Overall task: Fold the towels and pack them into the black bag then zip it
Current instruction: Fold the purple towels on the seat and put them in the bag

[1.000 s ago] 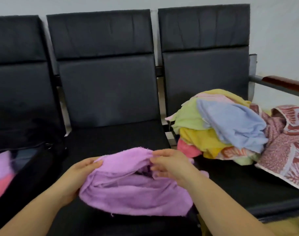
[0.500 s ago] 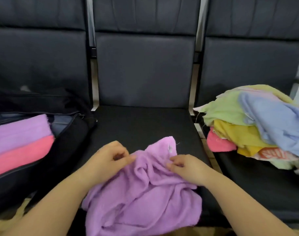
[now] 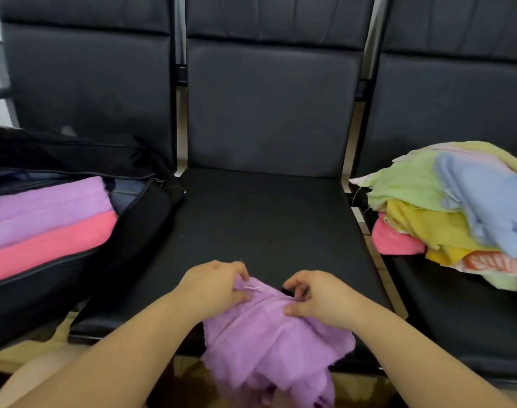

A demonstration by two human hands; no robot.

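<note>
Row of three black padded seats (image 3: pixel 269 219) served as the surface; work was on the middle one. Black bag (image 3: pixel 127 231) lay unzipped on the left seat, holding folded purple towels (image 3: pixel 48 207) and a folded pink towel (image 3: pixel 45 248). Pile of unfolded towels (image 3: pixel 445 207) sat on the right seat, well apart from the bag: green, blue, yellow, pink, one patterned.

Purple towel (image 3: pixel 269 340) in hand lay crumpled at the front edge of the middle seat, its lower part hanging over the edge. Left hand (image 3: pixel 213 287) pinched the towel's top edge, fingers curled on the cloth. Right hand (image 3: pixel 319 298) pinched the same edge just beside it, fingers likewise closed on the cloth.

Judged step: finding corners, fold not yet begun. Next move likely calls for drawing the hands apart along the edge and spreading the towel flat on the seat.
</note>
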